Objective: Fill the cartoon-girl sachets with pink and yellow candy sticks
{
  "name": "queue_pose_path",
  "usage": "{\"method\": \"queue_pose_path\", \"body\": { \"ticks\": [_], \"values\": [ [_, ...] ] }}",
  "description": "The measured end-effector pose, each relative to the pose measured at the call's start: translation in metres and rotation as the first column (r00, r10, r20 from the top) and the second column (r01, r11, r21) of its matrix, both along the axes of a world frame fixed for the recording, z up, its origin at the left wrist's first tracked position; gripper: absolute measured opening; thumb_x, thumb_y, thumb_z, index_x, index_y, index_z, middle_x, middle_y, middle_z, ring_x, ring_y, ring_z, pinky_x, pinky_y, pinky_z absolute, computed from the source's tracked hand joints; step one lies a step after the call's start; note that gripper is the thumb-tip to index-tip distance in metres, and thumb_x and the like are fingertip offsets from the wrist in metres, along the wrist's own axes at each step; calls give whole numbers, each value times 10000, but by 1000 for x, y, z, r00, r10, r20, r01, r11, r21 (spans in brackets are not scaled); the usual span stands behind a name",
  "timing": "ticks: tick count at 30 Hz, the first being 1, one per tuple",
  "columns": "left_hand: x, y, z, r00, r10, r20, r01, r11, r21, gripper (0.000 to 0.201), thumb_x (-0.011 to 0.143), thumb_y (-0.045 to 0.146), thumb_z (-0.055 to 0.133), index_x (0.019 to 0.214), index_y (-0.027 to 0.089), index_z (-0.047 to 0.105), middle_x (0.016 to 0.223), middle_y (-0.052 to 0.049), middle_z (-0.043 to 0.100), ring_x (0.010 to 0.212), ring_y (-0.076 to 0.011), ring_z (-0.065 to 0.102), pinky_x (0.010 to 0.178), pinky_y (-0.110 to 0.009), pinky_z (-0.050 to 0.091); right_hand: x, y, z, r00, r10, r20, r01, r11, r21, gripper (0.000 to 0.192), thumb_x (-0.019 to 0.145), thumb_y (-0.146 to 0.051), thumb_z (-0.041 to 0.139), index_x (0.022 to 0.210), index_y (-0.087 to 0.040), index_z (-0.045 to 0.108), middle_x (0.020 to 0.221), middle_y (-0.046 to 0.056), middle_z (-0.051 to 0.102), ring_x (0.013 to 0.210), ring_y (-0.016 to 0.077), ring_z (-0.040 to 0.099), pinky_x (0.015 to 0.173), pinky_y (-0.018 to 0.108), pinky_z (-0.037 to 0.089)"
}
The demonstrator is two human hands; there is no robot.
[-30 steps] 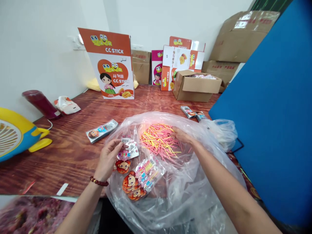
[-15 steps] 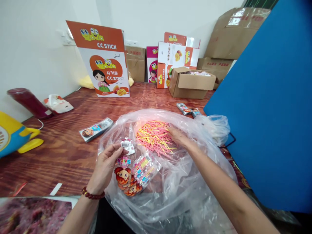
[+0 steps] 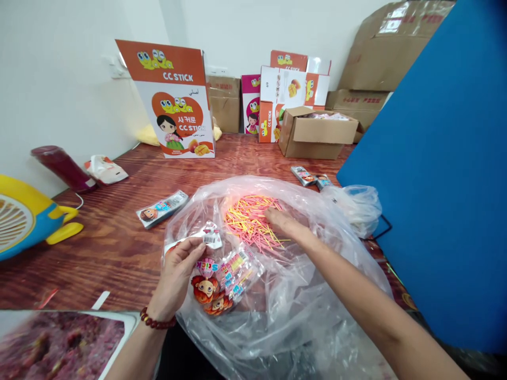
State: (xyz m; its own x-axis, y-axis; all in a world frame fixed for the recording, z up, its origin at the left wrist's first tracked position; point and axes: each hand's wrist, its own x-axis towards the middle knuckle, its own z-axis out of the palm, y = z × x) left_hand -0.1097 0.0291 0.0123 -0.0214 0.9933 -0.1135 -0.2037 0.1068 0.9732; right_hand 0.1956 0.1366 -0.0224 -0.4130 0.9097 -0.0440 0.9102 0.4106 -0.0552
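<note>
A big clear plastic bag [image 3: 301, 295] lies open on the wooden table [image 3: 119, 248]. Inside it is a heap of thin pink and yellow sticks [image 3: 249, 219]. My right hand [image 3: 279, 220] reaches into the bag and rests on the sticks, fingers spread. My left hand [image 3: 178, 277], with a bead bracelet at the wrist, pinches a small printed packet [image 3: 206, 240] with a barcode at the bag's near left edge. Just right of it lies a bunch of packets with cartoon faces [image 3: 222, 279].
A filled packet [image 3: 162, 207] lies left of the bag, two more packets [image 3: 311, 178] behind it. An orange CC STICK display box [image 3: 174, 100], cardboard boxes [image 3: 317, 134], a yellow-blue fan [image 3: 27, 219], a dark red bottle [image 3: 63, 168] and a blue board [image 3: 443, 174] surround the table.
My right hand has slid a little left across the sticks. My left hand has drawn the barcode packet slightly nearer. The camera has shifted a bit.
</note>
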Motion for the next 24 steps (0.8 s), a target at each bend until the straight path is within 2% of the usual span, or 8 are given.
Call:
{"method": "queue_pose_path", "body": {
  "ticks": [3, 9, 14, 18, 22, 24],
  "values": [
    [2, -3, -1, 1000, -9, 10, 9, 1000, -5, 342, 692, 375, 808, 921, 163, 670, 778, -29, 726, 730, -148, 656, 711, -239, 495, -6, -3, 0, 999, 4, 39, -4, 1000, 8, 277, 933, -93, 381, 1154, -106, 549, 1121, 166, 609, 1003, 231, 580, 859, 308, 428],
    [0, -5, -2, 998, 21, 58, -21, 1000, -16, 331, 677, 360, 818, 900, 159, 677, 755, -19, 714, 714, -145, 650, 695, -234, 491, -1, -2, -2, 997, -17, 69, 18, 1000, -5, 253, 923, -92, 395, 1121, -106, 553, 1128, 166, 604, 1002, 234, 586, 847, 312, 444],
    [4, -6, -5, 998, -16, 54, 16, 1000, 9, 267, 713, 332, 794, 911, 187, 689, 800, -1, 714, 739, -136, 652, 730, -231, 495, -9, -3, -8, 999, -18, 38, 19, 999, -30, 254, 921, -87, 408, 1118, -120, 564, 1125, 160, 623, 1025, 237, 593, 876, 316, 439],
    [0, -7, -4, 999, 4, 47, -4, 1000, 8, 272, 704, 332, 798, 907, 187, 691, 781, 0, 718, 729, -134, 654, 717, -228, 488, -4, -2, -1, 998, -58, -26, 57, 998, -34, 262, 899, -66, 406, 1090, -130, 574, 1135, 159, 625, 996, 224, 601, 845, 304, 437],
    [-4, -8, -2, 997, 43, 63, -43, 999, 2, 306, 668, 342, 815, 885, 171, 684, 750, -6, 713, 684, -145, 650, 682, -244, 485, 16, -6, 5, 984, -144, -108, 138, 989, -61, 199, 917, -135, 403, 968, -118, 594, 971, 138, 668, 866, 202, 613, 773, 286, 446],
    [-4, -9, -1, 996, 43, 76, -43, 999, -6, 306, 666, 343, 817, 877, 171, 679, 743, 0, 708, 676, -139, 645, 678, -238, 482, 24, -15, 2, 951, -216, -224, 197, 975, -101, 216, 939, -201, 378, 926, -133, 583, 856, 93, 664, 757, 172, 603, 707, 268, 455]
  ]
}}
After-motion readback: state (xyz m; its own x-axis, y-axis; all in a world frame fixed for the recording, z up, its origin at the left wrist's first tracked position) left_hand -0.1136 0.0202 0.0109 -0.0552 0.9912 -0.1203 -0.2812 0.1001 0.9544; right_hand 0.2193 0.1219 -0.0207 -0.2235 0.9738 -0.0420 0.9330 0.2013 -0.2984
